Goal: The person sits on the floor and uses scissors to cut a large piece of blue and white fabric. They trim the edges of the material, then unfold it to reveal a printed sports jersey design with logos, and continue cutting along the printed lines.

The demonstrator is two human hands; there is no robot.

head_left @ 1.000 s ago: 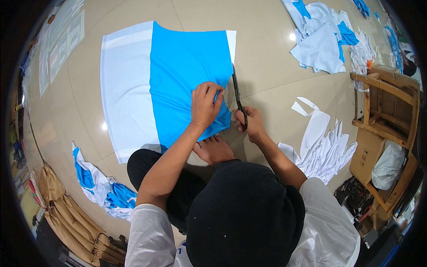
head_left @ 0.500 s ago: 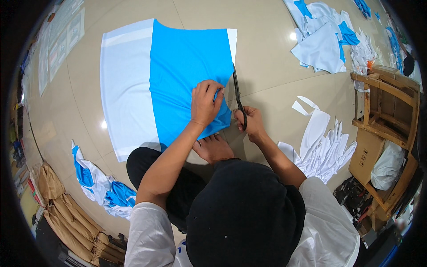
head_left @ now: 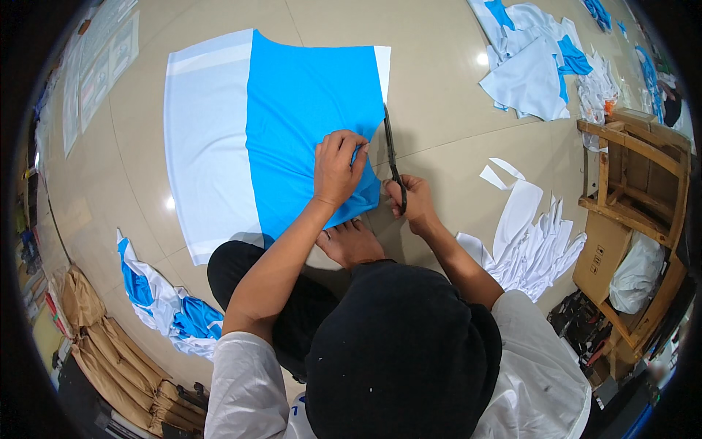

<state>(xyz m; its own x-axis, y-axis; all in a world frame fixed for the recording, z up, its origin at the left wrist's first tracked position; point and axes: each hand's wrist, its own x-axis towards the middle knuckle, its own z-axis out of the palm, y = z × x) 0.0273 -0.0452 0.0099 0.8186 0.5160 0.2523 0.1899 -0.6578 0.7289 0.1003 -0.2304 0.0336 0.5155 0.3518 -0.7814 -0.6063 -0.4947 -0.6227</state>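
Observation:
A fabric panel, blue on the right and pale white on the left, lies spread on the floor before me. My left hand rests on its blue part, fingers curled and pinching the cloth close to the right edge. Long black scissors are gripped in my right hand, their blades pointing away from me along that edge. The blade tips meet the cloth just below a narrow white strip at the far right corner. My bare foot stands at the panel's near edge.
White fabric offcuts are heaped right of my right arm. More blue and white pieces lie at the far right, and a crumpled bundle at the left. A wooden frame and a cardboard box stand along the right side.

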